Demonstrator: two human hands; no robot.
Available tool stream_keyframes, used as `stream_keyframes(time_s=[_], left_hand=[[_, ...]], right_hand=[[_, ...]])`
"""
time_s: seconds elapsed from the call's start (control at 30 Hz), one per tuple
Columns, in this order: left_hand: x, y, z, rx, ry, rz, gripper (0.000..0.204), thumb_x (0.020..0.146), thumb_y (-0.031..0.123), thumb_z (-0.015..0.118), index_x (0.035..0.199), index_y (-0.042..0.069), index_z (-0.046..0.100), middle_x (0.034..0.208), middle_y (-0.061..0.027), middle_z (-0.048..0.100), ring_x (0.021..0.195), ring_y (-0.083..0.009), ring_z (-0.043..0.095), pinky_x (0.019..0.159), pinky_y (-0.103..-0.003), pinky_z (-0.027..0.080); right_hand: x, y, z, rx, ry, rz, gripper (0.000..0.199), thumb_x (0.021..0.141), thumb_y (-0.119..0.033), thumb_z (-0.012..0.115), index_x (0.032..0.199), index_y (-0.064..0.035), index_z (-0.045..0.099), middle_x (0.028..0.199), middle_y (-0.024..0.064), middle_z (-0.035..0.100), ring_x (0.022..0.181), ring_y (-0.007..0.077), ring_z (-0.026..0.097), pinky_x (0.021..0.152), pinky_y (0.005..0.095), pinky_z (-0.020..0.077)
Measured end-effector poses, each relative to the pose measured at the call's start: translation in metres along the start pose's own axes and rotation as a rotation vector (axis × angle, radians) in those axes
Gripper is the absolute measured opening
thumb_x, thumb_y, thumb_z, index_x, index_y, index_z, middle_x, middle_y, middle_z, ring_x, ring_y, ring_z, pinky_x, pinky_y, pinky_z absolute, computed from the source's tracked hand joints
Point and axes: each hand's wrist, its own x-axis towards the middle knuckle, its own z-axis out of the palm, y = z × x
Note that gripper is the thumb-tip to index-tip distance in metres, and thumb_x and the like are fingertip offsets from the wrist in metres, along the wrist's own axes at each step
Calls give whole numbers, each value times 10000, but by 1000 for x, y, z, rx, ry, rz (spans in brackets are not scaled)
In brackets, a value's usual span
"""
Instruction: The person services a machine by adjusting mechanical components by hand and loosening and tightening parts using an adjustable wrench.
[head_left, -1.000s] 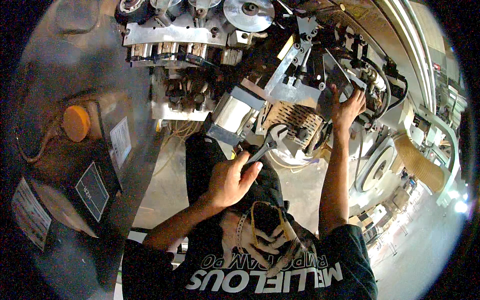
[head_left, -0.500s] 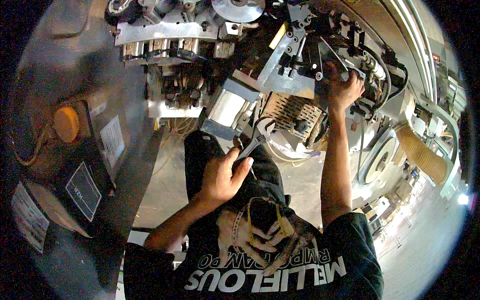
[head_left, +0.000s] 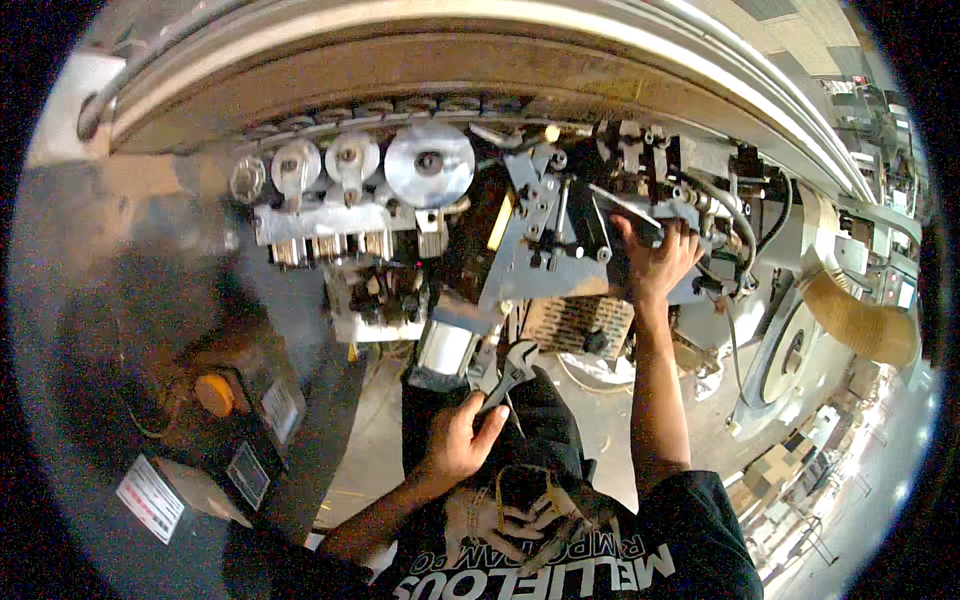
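Observation:
My left hand (head_left: 458, 440) grips the handle of a silver adjustable wrench (head_left: 510, 372). The wrench's jaw points up toward a grey metal cylinder (head_left: 447, 347) on the underside of a machine. My right hand (head_left: 655, 262) is raised higher, with its fingers wrapped over a dark metal part (head_left: 640, 215) beside a grey bracket plate (head_left: 545, 255) studded with bolts. The two hands are well apart.
The machine fills the upper view, with round silver discs (head_left: 428, 163), black hoses (head_left: 745, 250) and a curved metal frame (head_left: 450, 45). At the left is an orange knob (head_left: 214, 394) on a dark cabinet with labels. A tan ribbed duct (head_left: 860, 325) and cardboard boxes (head_left: 775, 465) are at the right.
The view has tilted upward, so the machine sits lower and larger in the picture. My left hand still holds the wrench near the cylinder, and my right hand stays on the same machine part.

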Motion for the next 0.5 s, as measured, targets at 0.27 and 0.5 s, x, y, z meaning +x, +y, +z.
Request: stream_keyframes(time_s=[0.27, 0.5], left_hand=[[12, 6, -15, 89, 37, 79, 205, 943, 183, 700, 924, -6, 626, 690, -176, 624, 559, -320, 626, 512, -370, 467], [27, 14, -40, 321, 372, 416, 266, 857, 249, 730, 756, 20, 638, 636, -119, 598, 537, -295, 584, 501, -417, 467]], right_hand=[[-30, 28, 7, 117, -303, 113, 552, 824, -493, 679, 1151, -48, 663, 1267, 203, 617, 1248, 437, 508, 1078, 573, 304], [-16, 4, 15, 8, 87, 54, 792, 674, -666, 826, 1085, -10, 657, 1119, 201, 662, 1105, 417, 571, 1013, 531, 366]])
